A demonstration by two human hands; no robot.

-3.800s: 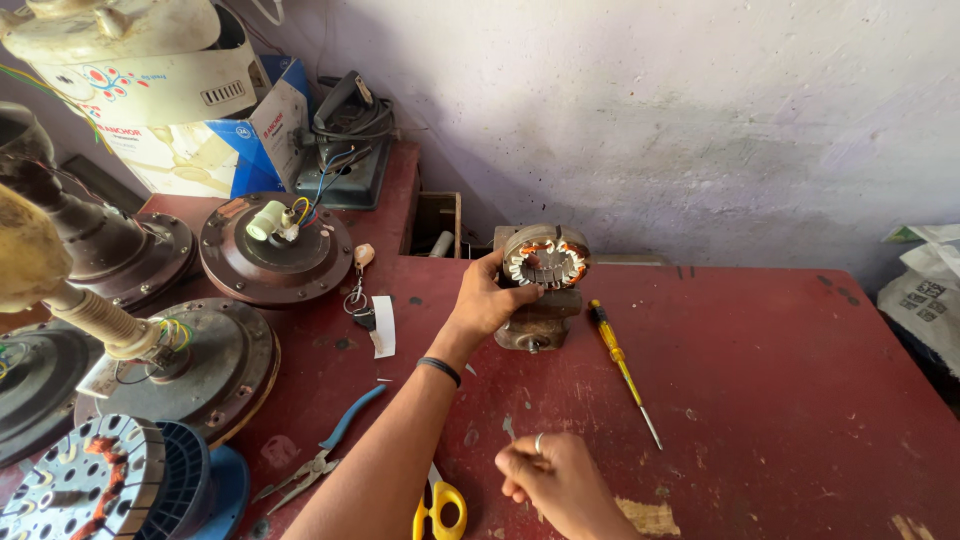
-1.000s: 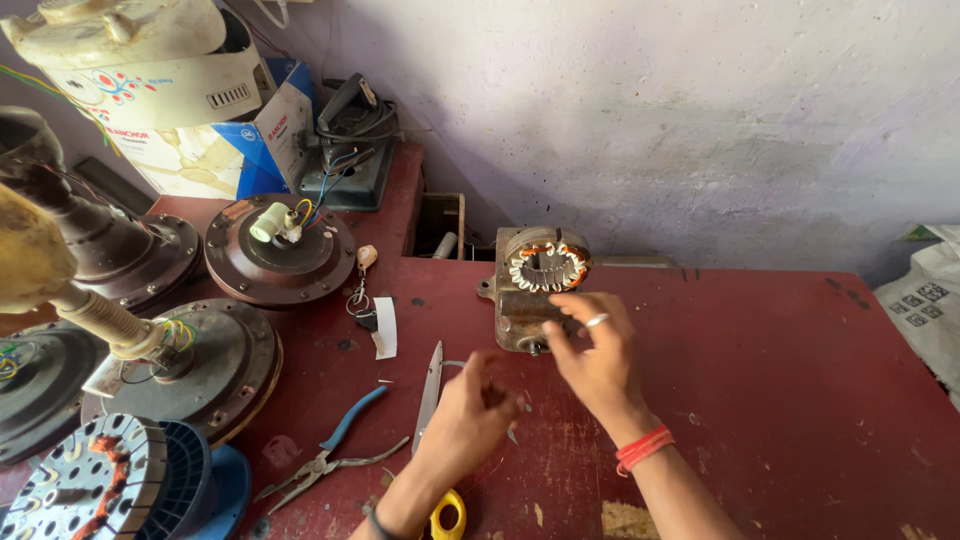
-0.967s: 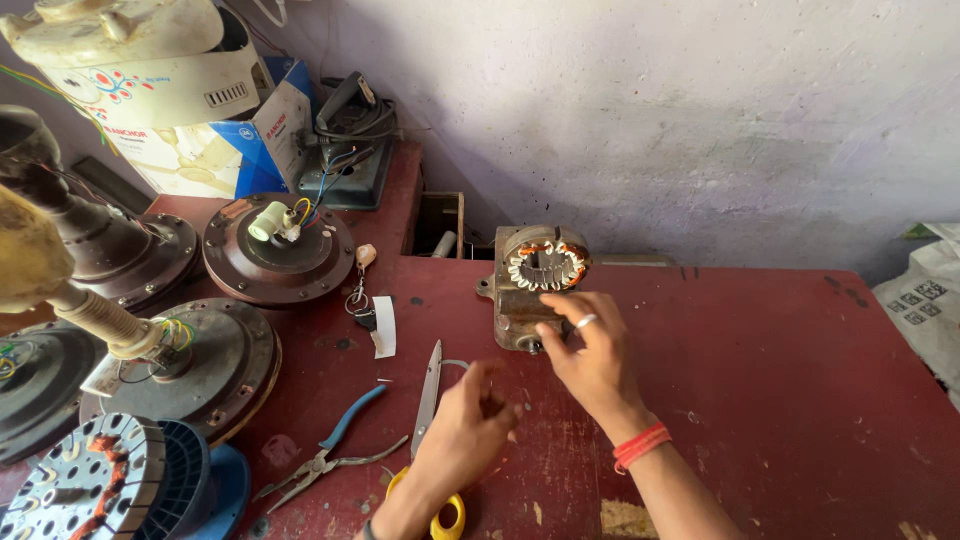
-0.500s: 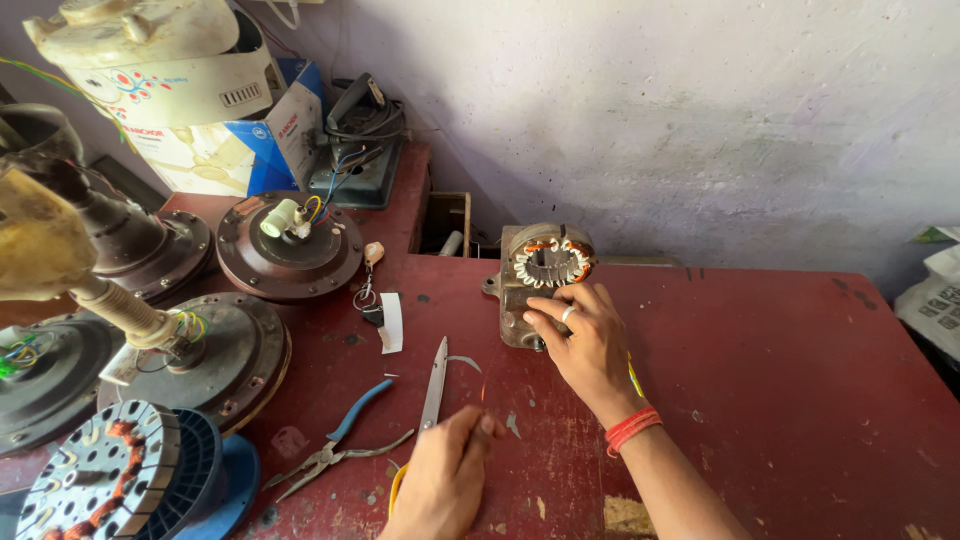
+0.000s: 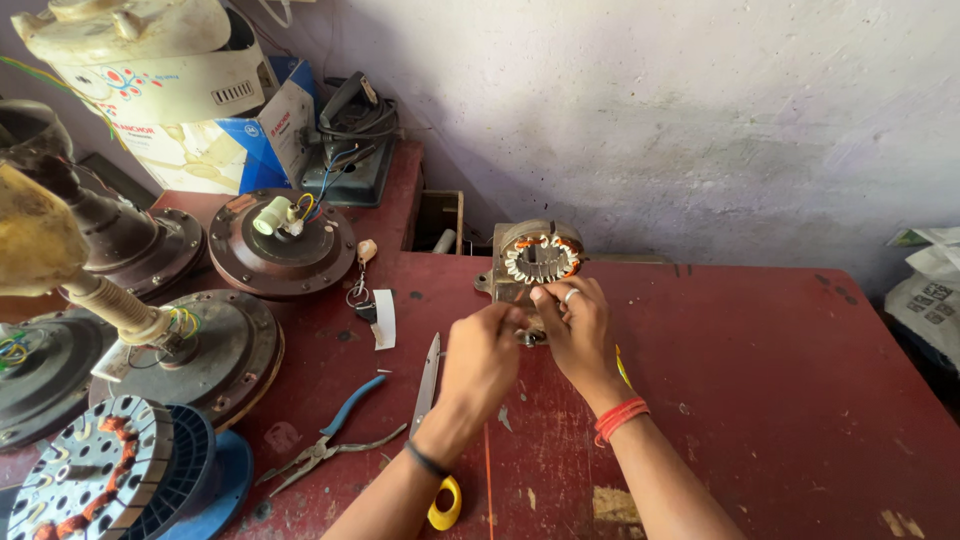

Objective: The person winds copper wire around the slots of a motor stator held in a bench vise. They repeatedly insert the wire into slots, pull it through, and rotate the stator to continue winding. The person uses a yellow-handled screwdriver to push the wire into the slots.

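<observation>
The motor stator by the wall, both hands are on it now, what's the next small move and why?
Probably steady the motor stator with the right hand while the left hand works at its lower front. Both hands meet at that spot, what the fingertips pinch is hidden, and the stator stands on edge on the red table, so it could tip.

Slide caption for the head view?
Both hands, left hand and right hand, meet at a small motor stator on a red table.

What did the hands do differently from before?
The left hand moved up off the table, away from the scissors, to join the right hand at the front of the motor. The right hand stayed on the motor. Scissors, pliers and fan parts lie where they were.
</observation>
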